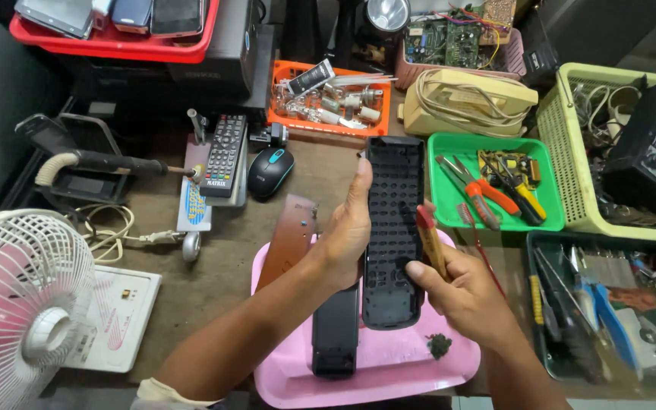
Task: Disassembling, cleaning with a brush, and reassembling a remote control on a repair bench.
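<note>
1. Clutter rings the work area: a green tray of pliers and cutters just right of the hands, a yellow basket further right, an orange tray of small parts at the far side, a cream telephone beside it.
2. Left of centre lie a black mouse and a second remote; a white fan stands at the near left edge.
3. A pink tray sits under the hands. On it: a black back cover, a brown circuit board leaning at its left edge, and a small dark clump of dirt.
4. The remote shell, black, with its grid of button holes facing up, is held above the pink tray. Its long axis runs near to far, with the far end pointing toward the telephone.
5. Left hand is clamped on the shell's left edge, thumb up along the side.
6. Right hand is closed around a wooden-handled tool, whose red tip is at the shell's right edge.
7. Nothing lies between the hands and the shell.
</note>
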